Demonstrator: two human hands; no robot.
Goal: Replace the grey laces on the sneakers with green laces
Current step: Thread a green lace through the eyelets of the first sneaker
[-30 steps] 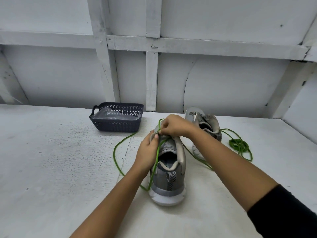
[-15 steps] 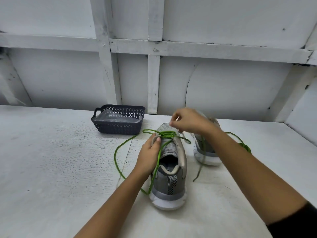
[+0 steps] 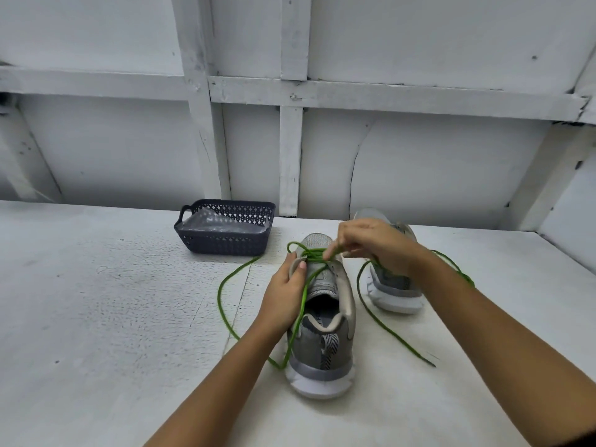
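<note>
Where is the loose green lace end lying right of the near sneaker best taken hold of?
Pinch the green lace just behind its dark tip, from above: that end lies flat and free on the table, clear of the near sneaker.

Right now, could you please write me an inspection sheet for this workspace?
Surface: white table, rough paint, dark specks.
Job's things: near grey sneaker, heel toward camera, green lace threaded at its front, ends trailing on table; far grey sneaker behind it, right; grey laces not seen.
Clutter: dark lattice basket holding clear plastic.
Hands: left hand grips near sneaker's edge; right hand pinches the lace.
Cables: nothing seen.
Surroundings: white plank wall with battens.
</note>
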